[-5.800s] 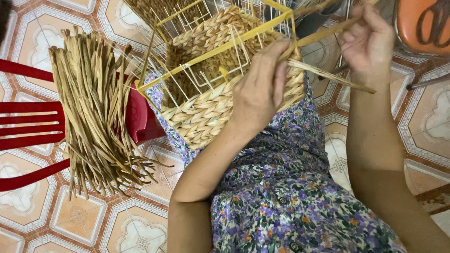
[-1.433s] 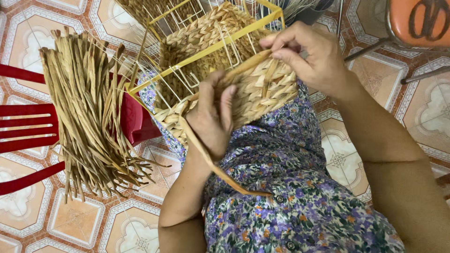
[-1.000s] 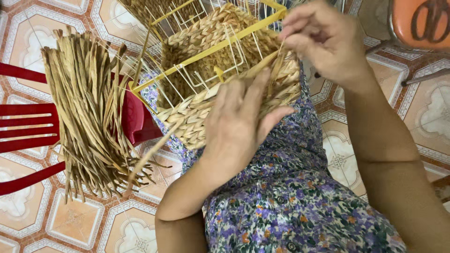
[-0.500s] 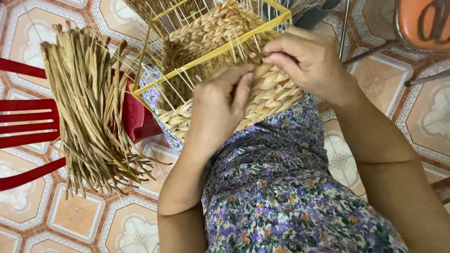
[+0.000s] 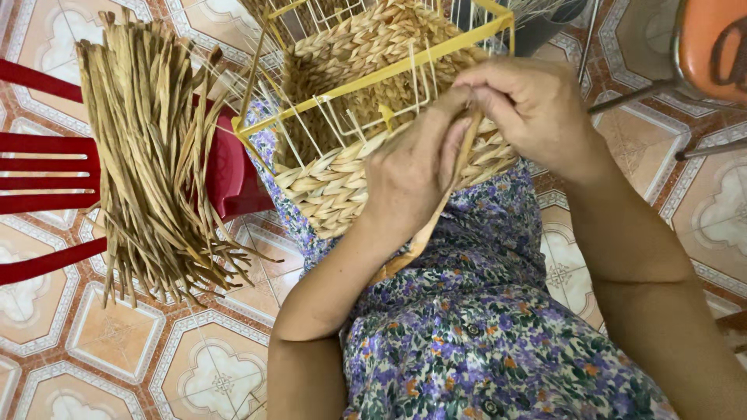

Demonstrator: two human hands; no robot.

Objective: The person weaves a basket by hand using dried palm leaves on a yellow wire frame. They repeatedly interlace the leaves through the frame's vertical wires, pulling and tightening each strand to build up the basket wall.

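Half-woven basket [image 5: 366, 167] sits on the person's lap, tilted, open mouth facing far. Yellow wire frame [image 5: 373, 78] is the form; braided straw covers the near wall and the inside far wall, with bare white wire uprights between.

Left hand [image 5: 408, 183] is pressed flat-ish against the near wall, fingers curled over the top woven row, holding the weave down. Right hand [image 5: 529, 109] is clenched in a pinch on the working straw strand [image 5: 436, 225] right at the rim, just beside the left fingertips. The strand's free tail runs from the pinch down toward the lap, across the floral dress [image 5: 498, 342].

Step in hand, as I read it: tucking the strand round an upright on the current row of the near wall. Next move likely calls for pulling the tail snug against the row below while the left hand keeps the row packed, then passing behind the next upright. Can't tell exactly which upright the strand is round; hands cover it.

Supply: bundle of dried straw [image 5: 152, 155] draped over a red plastic chair [image 5: 47, 171] at left, well apart from the hands. Tiled floor [image 5: 117, 350] below.
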